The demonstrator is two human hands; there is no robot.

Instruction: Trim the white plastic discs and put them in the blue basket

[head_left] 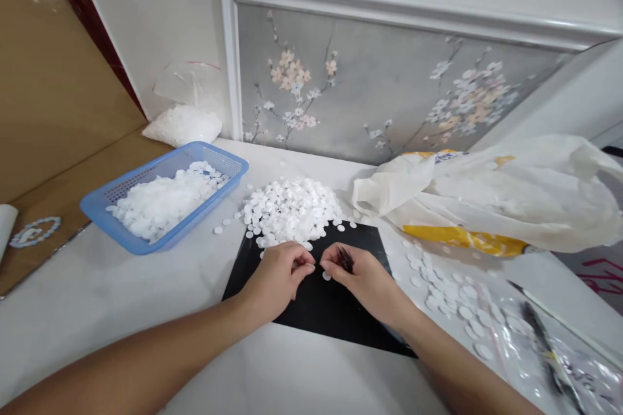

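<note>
My left hand (280,272) is closed in a pinch over the black sheet (311,308), with what looks like the edge of a small white disc showing at its fingertips. Close by on the right, my right hand (363,275) is also closed, its thumb and forefinger pressed together. A dark slender tool (345,259) is tucked in its curled fingers; its exact kind is hidden. One loose white disc (326,276) lies on the sheet just below the right fingertips. Beyond both hands, a heap of white discs (294,207) covers the sheet's far edge.
A blue basket (141,248) of similar white pieces stands left, before a clear bag (182,123) of white material. At right are a white-and-yellow plastic bag (487,201), scattered discs (448,292) and a black pen-like tool (540,331) on clear plastic. A framed flower picture (365,78) leans behind.
</note>
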